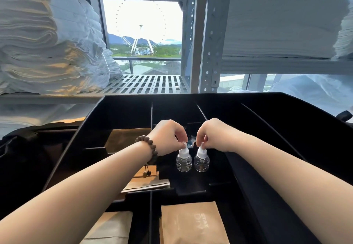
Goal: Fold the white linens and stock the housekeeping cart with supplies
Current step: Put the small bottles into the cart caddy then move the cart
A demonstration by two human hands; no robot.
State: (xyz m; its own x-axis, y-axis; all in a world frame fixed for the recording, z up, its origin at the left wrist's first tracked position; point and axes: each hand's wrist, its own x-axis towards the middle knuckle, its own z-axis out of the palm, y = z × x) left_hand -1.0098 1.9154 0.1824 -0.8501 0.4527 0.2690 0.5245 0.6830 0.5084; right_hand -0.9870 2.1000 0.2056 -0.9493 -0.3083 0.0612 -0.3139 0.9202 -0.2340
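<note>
Head view: black divided plastic cart tray (277, 129), part-stocked.
Left hand (170, 136): pinched white-capped clear bottle (184, 160), tray centre.
Right hand (215, 135): pinched matching second bottle (202, 160) alongside.
Stocked: brown paper packets (193, 224), tray front.
Outstanding: tray's rear compartments, apparently.

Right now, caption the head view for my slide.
Left hand pinches the left small clear white-capped bottle, right hand the right bottle, in the black plastic cart tray.

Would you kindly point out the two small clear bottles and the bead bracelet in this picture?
Left bottle (184, 163): head view, on its clear body.
Right bottle (201, 163): head view, on its clear body.
Bead bracelet (150, 141): head view, on a bead at the wrist.
</note>
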